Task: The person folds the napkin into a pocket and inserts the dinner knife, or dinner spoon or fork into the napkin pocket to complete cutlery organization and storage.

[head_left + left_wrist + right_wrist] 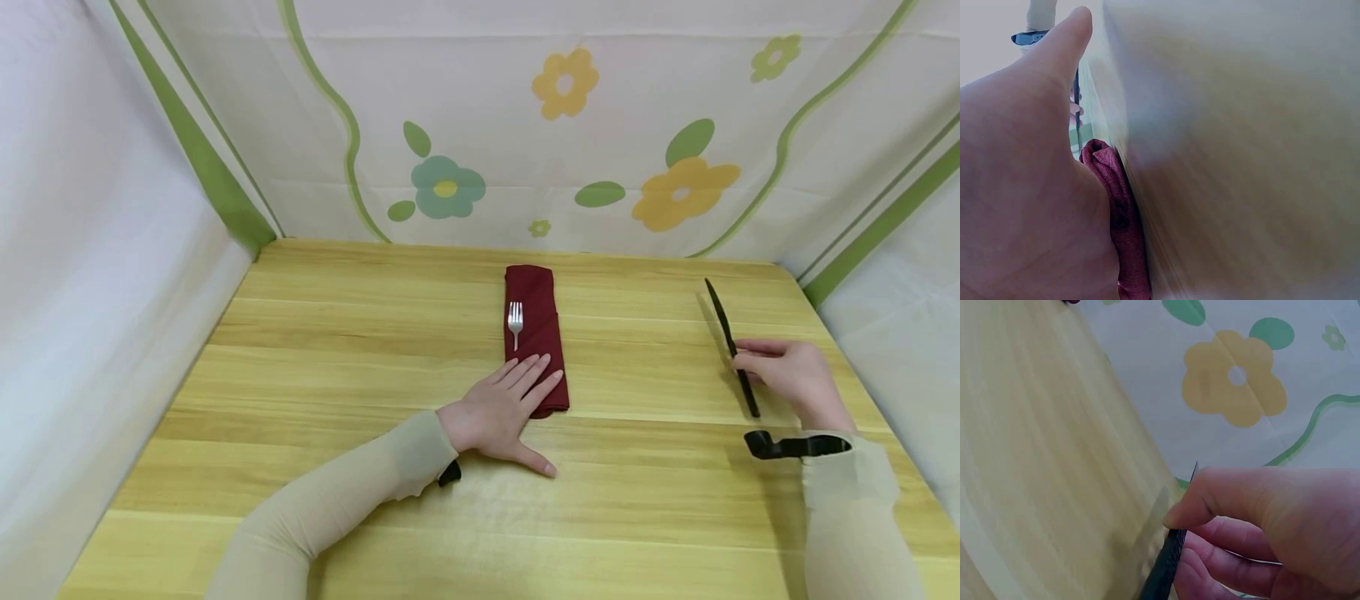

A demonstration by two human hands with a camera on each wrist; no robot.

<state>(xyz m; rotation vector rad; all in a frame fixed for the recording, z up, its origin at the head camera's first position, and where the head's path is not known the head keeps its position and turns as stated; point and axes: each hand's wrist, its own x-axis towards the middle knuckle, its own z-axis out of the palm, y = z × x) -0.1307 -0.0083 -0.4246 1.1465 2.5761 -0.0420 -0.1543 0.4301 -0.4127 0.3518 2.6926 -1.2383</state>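
A folded dark red napkin (534,292) lies lengthwise on the wooden table, and the tined end of a silver fork (515,321) shows on top of it. My left hand (504,410) rests with straight, spread fingers over the napkin's near part, thumb out on the wood. The lower end of the fork is out of sight toward those fingers. In the left wrist view the napkin's rolled edge (1130,250) shows beneath the palm. Over at the right, my right hand (797,375) pinches a black knife (722,315) between thumb and fingers, its tip pointing away from me.
The light wooden table (337,333) reaches back to a white curtain (510,108) printed with flowers and green lines. White cloth walls (97,250) close in both sides. Black straps (798,447) sit at the wrists.
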